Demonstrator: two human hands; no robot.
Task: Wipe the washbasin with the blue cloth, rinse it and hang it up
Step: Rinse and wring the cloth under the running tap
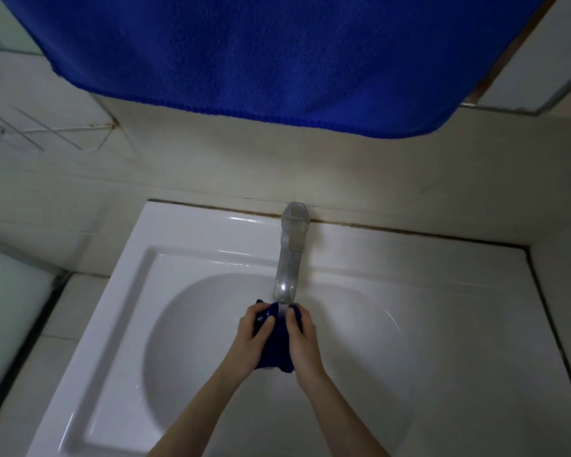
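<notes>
Right under the faucet [289,258] spout, the blue cloth [276,349] (bunched and dark) hangs over the white washbasin [360,341] bowl, gripped by left hand [253,334] and right hand [302,336], fingers curled round it. Above hangs a large blue towel [277,54].

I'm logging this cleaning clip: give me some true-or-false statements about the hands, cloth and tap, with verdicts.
1. The left hand and right hand both grip the blue cloth. True.
2. The cloth is held just under the spout of the tap. True.
3. The cloth lies spread flat on the rim. False: it is bunched over the bowl of the basin.
4. A red towel hangs above. False: the towel is blue.
</notes>
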